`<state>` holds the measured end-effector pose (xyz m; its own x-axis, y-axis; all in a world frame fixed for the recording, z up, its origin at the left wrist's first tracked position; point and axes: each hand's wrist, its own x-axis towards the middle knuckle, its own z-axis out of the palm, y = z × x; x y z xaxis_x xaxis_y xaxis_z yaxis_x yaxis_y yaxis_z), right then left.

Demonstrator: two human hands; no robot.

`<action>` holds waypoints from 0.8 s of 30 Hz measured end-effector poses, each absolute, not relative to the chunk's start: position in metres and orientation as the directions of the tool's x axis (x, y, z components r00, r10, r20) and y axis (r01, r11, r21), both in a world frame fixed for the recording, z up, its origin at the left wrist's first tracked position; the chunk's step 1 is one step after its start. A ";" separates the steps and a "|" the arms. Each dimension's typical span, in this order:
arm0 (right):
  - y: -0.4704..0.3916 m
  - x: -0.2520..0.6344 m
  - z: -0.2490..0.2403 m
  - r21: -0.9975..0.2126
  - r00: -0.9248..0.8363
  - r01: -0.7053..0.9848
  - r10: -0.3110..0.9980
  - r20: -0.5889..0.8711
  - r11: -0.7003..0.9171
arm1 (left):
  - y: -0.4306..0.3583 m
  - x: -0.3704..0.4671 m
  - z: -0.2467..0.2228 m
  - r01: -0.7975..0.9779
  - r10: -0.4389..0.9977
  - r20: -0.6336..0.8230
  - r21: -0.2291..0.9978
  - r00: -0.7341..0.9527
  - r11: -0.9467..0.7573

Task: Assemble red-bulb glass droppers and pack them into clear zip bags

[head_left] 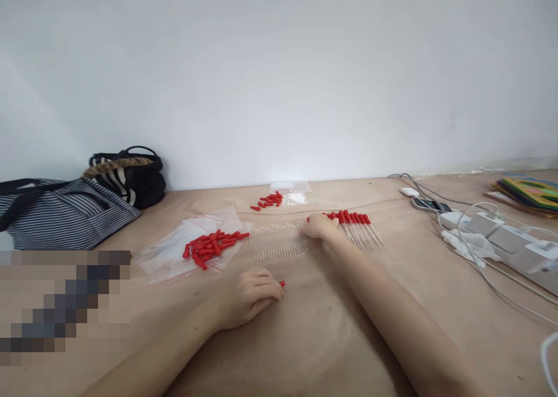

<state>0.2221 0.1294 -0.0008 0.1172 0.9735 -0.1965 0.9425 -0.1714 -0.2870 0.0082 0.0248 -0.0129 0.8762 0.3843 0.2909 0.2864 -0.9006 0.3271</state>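
My left hand [261,292] rests low over the table with its fingers closed on a red rubber bulb [282,283], whose end pokes out past the fingertips. Farther forward, my right hand [320,227] is closed at the right end of a row of thin clear tubes [278,241]; its fingertips are partly hidden, and a bit of red shows beside them. Just right of that hand lies a row of droppers [360,231], clear tubes with red bulbs on their far ends. Loose red bulbs [211,247] are heaped on clear plastic bags [168,249] at left.
More red bulbs [271,200] lie near the wall beside a clear bag [296,196]. Striped bag [70,211] and black bag [146,182] stand at left. A power strip with chargers [508,237], cables and coloured flat pieces [529,193] occupy the right side.
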 end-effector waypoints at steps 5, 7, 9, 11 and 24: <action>0.130 0.224 0.001 -0.302 0.122 0.934 0.965 -0.231 -0.190 | 0.020 0.010 -0.010 0.324 0.413 0.293 0.308 0.862 -0.895; 0.131 0.224 0.001 -0.308 0.124 0.931 0.965 -0.232 -0.194 | 0.017 0.011 -0.008 0.360 0.444 0.295 0.299 0.846 -0.884; 0.131 0.224 0.001 -0.312 0.125 0.930 0.964 -0.233 -0.196 | 0.015 0.012 -0.006 0.405 0.495 0.280 0.323 0.822 -0.856; 0.132 0.223 0.001 -0.315 0.127 0.928 0.965 -0.228 -0.197 | 0.014 0.014 -0.005 0.453 0.562 0.261 0.378 0.785 -0.808; 0.079 0.239 0.035 -0.453 -0.165 0.879 0.986 0.000 0.147 | 0.018 0.020 -0.013 0.595 0.873 0.223 0.657 0.433 -0.464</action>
<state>0.2389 0.0792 0.0345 -0.1652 0.9863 -0.0002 0.8790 0.1471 -0.4535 0.0196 0.0176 -0.0134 0.4335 0.8730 0.2235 0.5951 -0.4635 0.6565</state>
